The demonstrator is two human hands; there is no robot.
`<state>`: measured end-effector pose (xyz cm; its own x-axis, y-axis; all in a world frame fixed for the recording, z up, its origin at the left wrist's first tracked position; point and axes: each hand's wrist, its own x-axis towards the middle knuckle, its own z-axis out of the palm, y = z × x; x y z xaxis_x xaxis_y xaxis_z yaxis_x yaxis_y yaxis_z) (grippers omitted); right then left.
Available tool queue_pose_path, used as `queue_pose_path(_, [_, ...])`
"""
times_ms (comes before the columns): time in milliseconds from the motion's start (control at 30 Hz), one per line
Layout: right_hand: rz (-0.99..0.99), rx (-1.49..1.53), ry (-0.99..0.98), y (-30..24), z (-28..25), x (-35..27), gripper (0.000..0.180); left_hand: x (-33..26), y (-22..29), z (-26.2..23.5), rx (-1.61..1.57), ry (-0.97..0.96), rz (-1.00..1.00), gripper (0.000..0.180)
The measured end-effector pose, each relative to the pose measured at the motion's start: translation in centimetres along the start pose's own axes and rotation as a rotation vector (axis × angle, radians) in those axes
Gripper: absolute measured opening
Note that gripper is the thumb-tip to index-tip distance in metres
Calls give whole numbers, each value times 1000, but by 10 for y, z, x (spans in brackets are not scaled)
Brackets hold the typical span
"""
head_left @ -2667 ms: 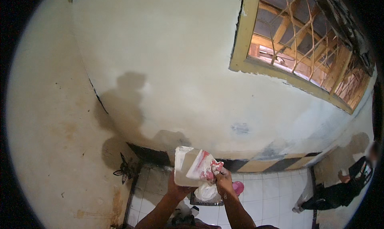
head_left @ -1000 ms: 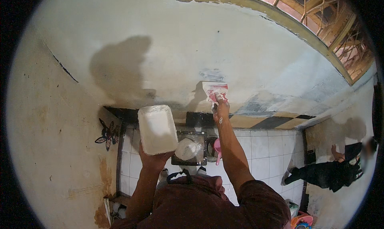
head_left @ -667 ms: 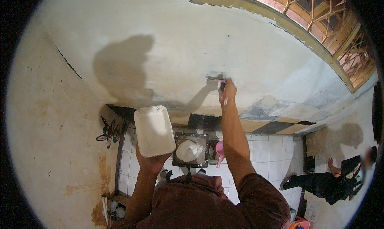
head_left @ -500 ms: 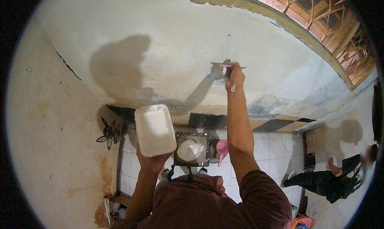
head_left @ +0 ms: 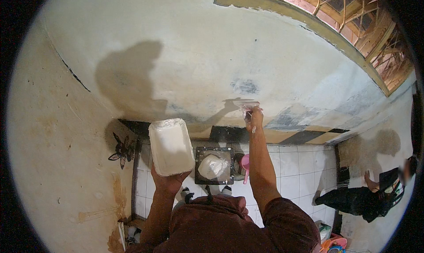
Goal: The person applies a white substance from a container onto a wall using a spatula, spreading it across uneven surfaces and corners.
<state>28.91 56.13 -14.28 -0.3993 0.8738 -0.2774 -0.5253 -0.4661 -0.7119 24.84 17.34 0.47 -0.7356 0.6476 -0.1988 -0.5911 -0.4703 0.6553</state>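
Observation:
My left hand point(head_left: 170, 182) grips a white rectangular tub point(head_left: 170, 167) from below and tilts its open side toward the wall. Pale paste coats the inside of the tub. My right hand point(head_left: 253, 117), spotted with white paste, is closed on a putty knife point(head_left: 248, 103) with a wide, thin blade. That blade lies at the wall point(head_left: 194, 67), a little above the tiled border. A grey-blue patch point(head_left: 245, 86) shows on the wall just above the blade.
Below me, a dark square stool point(head_left: 198, 179) bears a white bag point(head_left: 212, 167). Beside it is a pink dipper point(head_left: 245, 164). Wooden window framing point(head_left: 304, 16) juts in at upper right. Another person point(head_left: 375, 195) is at the right, and colourful items point(head_left: 333, 244) lie at lower right.
My right hand and the putty knife have moved down the wall, uncovering the grey-blue patch. My left hand keeps the tub in nearly the same place.

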Motion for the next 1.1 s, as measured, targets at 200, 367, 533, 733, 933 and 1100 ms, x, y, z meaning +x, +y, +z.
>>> queue_pose_path(200, [-131, -51, 101, -43, 54, 69, 16, 4, -8, -1, -235, -42, -78, 55])
queue_pose_path(367, [-88, -14, 6, -100, 136, -21, 19, -7, 4, -15, -255, 31, -11, 56])
queue_pose_path(533, [-576, -306, -4, -74, 95, -74, 16, -6, 4, -10, -367, 107, -72, 55])
queue_pose_path(733, [-934, -918, 245, -32, 65, -68, 14, -3, 2, 2, -340, 55, -87, 55])
queue_pose_path(933, [-336, -272, 332, 2, 44, -18, 11, 0, 2, 1, -341, 82, -122, 56])
queue_pose_path(1100, [25, 48, 232, 14, 20, 33, 10, 0, 6, -3, -384, 62, -108, 56])
